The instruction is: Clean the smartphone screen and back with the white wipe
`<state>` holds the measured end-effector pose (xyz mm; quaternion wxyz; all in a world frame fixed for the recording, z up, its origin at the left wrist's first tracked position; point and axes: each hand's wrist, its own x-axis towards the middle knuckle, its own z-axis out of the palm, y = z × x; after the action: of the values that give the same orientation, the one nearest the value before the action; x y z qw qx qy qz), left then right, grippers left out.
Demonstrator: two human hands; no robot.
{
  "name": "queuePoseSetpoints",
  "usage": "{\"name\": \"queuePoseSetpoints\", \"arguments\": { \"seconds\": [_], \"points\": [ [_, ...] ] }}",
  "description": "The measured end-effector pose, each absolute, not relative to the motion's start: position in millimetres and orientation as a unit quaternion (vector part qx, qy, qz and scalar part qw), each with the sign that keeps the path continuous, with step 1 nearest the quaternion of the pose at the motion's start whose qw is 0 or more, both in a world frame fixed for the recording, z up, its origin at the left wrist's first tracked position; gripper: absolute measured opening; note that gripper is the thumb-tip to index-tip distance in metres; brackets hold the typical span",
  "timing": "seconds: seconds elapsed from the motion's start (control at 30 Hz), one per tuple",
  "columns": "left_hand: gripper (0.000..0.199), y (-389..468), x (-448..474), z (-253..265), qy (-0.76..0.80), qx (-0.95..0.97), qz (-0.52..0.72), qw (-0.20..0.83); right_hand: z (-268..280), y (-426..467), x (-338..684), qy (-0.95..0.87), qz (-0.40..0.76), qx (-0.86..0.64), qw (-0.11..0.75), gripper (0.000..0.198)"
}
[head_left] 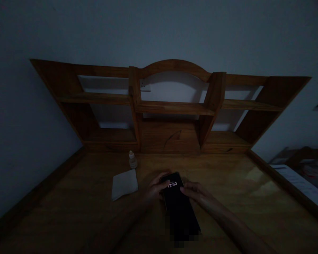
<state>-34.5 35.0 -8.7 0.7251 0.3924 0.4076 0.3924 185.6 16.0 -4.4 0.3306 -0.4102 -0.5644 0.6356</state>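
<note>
A dark smartphone (pixel 175 197) with the time 12:50 lit near its top end is held over the wooden desk. My left hand (pixel 157 186) grips its left edge, the thumb lying across the screen beside the digits. On the other side my right hand (pixel 197 192) pinches the right edge, its thumb tip at the screen's border. A long dark shape continues from the phone toward me; its near end is blurred into blocks. Left of my left hand lies a folded white cloth or tissue (pixel 124 183). Just behind that stands a small bottle (pixel 133 161) with a pale cap.
The wooden desk (pixel 76 197) has raised side edges. At its back rises a wooden shelf unit (pixel 175 108) with several compartments, against a pale wall (pixel 159 31). A wall socket (pixel 145 87) shows through the middle opening. A white surface (pixel 296 181) lies beyond the right edge. Lighting is dim.
</note>
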Motion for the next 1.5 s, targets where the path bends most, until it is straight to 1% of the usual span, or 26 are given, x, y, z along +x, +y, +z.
{"name": "queuePoseSetpoints", "arguments": {
  "seconds": [0.17,0.3,0.4,0.53,0.67,0.93,1.07,1.4,1.5],
  "points": [
    [0.075,31,-31,-1,0.41,0.375,0.404,0.727,-18,17,179,-0.513,0.65,-0.422,0.37,0.04],
    [0.065,30,-29,-4,0.405,0.309,0.391,0.766,-19,19,178,-0.461,0.651,-0.434,0.419,0.04],
    [0.065,28,-30,-5,0.399,0.343,0.347,0.776,-22,20,180,-0.442,0.645,-0.449,0.434,0.042],
    [0.064,27,-34,-3,0.368,0.403,0.32,0.775,-25,22,181,-0.429,0.64,-0.455,0.447,0.044],
    [0.066,27,-37,-4,0.37,0.433,0.304,0.764,-23,22,180,-0.426,0.634,-0.464,0.45,0.046],
    [0.075,27,-32,0,0.421,0.406,0.304,0.752,-25,22,181,-0.433,0.631,-0.472,0.437,0.049],
    [0.072,29,-32,-2,0.412,0.413,0.301,0.754,-28,23,181,-0.434,0.63,-0.471,0.44,0.047],
    [0.086,33,-29,-8,0.447,0.382,0.314,0.745,-25,24,179,-0.433,0.629,-0.48,0.432,0.05],
    [0.085,34,-30,-9,0.438,0.39,0.316,0.746,-25,25,179,-0.439,0.626,-0.477,0.433,0.048]
  ]
}}
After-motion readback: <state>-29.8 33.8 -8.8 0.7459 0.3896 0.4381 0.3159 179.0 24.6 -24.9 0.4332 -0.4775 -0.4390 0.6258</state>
